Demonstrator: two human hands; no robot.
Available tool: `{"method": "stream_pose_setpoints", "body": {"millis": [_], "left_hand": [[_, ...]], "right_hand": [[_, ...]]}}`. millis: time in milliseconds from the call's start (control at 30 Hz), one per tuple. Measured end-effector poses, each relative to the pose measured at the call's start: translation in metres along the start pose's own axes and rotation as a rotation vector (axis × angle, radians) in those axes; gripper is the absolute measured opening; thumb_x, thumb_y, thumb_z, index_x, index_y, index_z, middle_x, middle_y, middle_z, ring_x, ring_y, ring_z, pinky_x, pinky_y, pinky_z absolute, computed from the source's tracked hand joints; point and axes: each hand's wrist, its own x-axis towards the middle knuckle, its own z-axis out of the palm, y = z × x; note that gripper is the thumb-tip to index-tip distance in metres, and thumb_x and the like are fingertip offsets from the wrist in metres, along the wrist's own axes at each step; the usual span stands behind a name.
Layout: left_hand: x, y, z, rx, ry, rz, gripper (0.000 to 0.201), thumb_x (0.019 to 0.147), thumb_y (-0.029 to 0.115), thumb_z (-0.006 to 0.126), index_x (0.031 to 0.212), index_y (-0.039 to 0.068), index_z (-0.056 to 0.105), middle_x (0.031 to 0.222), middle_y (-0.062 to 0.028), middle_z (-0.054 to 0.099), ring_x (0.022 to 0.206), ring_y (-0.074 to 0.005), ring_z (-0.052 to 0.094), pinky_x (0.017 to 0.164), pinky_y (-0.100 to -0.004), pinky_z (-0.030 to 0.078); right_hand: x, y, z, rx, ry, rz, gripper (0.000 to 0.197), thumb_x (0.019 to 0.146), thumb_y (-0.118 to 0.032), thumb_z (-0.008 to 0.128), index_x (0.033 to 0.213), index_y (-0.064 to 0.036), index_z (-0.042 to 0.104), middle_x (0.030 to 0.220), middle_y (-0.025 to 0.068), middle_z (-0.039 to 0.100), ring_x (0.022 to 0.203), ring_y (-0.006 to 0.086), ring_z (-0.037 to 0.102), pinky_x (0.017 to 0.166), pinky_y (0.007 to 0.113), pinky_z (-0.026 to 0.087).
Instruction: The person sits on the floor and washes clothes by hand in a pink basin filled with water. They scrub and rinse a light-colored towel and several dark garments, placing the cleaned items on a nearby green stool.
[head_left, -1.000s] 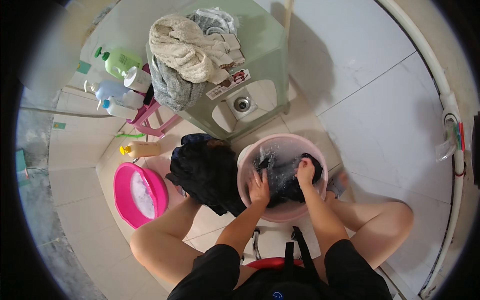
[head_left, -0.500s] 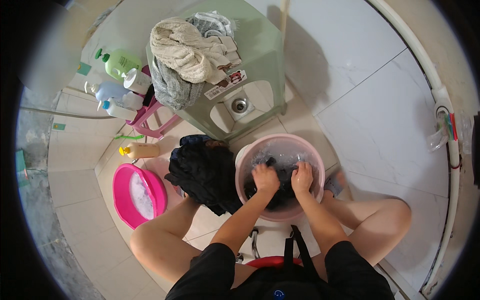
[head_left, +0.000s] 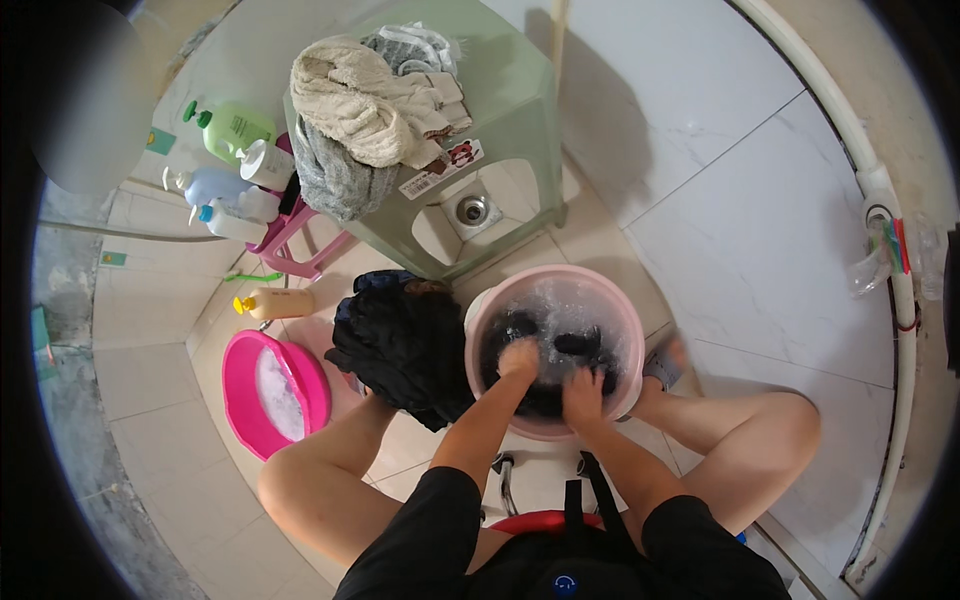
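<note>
A pale pink basin (head_left: pixel 632 335) of foamy water stands between my knees, with a soaked black garment (head_left: pixel 578 343) in it, parts of it bulging above the surface. My left hand (head_left: pixel 519 358) is at the left of the basin, its fingers closed on the black cloth and partly under water. Near the basin's front edge, my right hand (head_left: pixel 583 397) has its fingers bent over the cloth, the tips partly hidden by water and fabric. Left of the basin lies a heap of dark clothes (head_left: pixel 400 350).
Ahead stands a green plastic stool (head_left: pixel 510 100) bearing a beige towel (head_left: pixel 350 100) and grey cloths. A bright pink tub (head_left: pixel 318 395) with suds sits at left, near a yellow-capped bottle (head_left: pixel 285 303). Pump bottles (head_left: pixel 235 130) rest on a pink stool (head_left: pixel 295 250). A floor drain (head_left: pixel 472 210) shows beyond.
Both hands have moved toward me within the basin, the right one down and left. Bulges of the black garment now float up where the hands were.
</note>
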Motion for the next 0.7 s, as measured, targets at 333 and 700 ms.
{"method": "stream_pose_setpoints", "body": {"millis": [333,700], "left_hand": [[-0.023,-0.008,-0.01,-0.443,0.044,0.109,0.046,0.069,0.019,0.072,0.11,0.005,0.057,0.104,-0.0174,0.064,0.1,-0.0343,0.06,0.088,-0.041,0.047],[-0.041,-0.032,-0.142,-0.255,0.266,0.114,0.034,0.073,0.011,0.064,0.107,0.015,0.061,0.099,-0.0161,0.064,0.088,-0.0327,0.063,0.073,-0.042,0.051]], "right_hand": [[0.062,0.025,-0.029,0.494,0.31,0.46,0.039,0.068,-0.02,0.069,0.106,-0.0096,0.062,0.1,0.0163,0.064,0.093,0.035,0.06,0.082,0.043,0.047],[0.13,0.103,-0.09,1.059,-0.21,0.387,0.053,0.067,-0.035,0.075,0.104,0.0007,0.061,0.1,0.0202,0.064,0.097,0.0341,0.06,0.085,0.039,0.046]]}}
